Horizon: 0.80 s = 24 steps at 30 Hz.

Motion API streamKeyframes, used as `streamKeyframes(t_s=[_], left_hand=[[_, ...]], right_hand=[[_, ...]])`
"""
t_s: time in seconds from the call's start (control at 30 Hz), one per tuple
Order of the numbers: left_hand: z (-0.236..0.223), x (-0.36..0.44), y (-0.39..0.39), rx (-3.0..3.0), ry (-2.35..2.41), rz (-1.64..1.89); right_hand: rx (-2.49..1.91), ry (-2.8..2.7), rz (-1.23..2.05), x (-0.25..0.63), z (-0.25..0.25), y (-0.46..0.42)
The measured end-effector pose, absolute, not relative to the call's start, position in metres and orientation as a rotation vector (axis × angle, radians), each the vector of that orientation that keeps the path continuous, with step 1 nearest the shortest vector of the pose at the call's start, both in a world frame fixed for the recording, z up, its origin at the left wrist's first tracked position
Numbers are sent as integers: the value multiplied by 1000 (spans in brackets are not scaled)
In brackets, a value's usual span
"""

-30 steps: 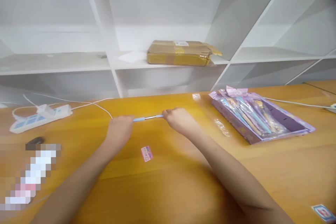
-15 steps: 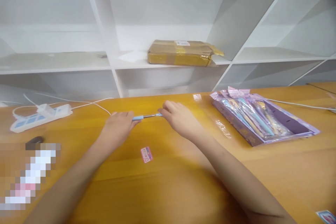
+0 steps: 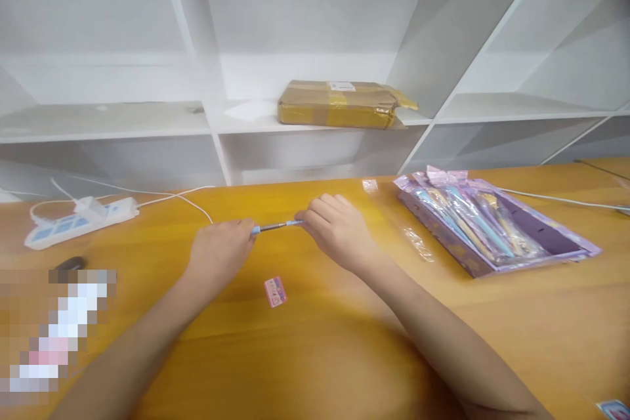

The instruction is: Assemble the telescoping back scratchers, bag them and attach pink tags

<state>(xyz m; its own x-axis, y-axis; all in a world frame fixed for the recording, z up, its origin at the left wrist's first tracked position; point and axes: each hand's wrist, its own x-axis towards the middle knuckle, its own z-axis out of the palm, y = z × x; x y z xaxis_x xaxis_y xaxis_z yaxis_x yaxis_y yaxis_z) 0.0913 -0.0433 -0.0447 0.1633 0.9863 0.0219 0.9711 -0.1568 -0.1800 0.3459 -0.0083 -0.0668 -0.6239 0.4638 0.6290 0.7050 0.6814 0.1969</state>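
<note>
Over the far part of the desk (image 3: 275, 354), holds a slim blue stick (image 3: 272, 228) with a metallic middle by both ends, closed around one end with the left hand (image 3: 221, 246) and pinching the other with the right hand (image 3: 339, 230). Has a small pink card (image 3: 275, 292) lying flat nearer, a purple tray (image 3: 462, 257) of plastic-wrapped items (image 3: 485, 223) off to the right, and a white power strip (image 3: 54, 233) to the left.

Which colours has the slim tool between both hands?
The slim tool is light blue and silvery; head view.
</note>
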Motion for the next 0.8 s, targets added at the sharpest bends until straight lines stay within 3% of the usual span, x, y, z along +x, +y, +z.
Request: streamKeyframes(t_s=[0.53, 0.8], left_hand=[[-54, 85, -35, -2234, -1928, 144], [-23, 43, -22, -1930, -2042, 79]], right_hand=[[-925, -2294, -643, 344, -80, -4], [-887, -2092, -785, 388, -72, 23]])
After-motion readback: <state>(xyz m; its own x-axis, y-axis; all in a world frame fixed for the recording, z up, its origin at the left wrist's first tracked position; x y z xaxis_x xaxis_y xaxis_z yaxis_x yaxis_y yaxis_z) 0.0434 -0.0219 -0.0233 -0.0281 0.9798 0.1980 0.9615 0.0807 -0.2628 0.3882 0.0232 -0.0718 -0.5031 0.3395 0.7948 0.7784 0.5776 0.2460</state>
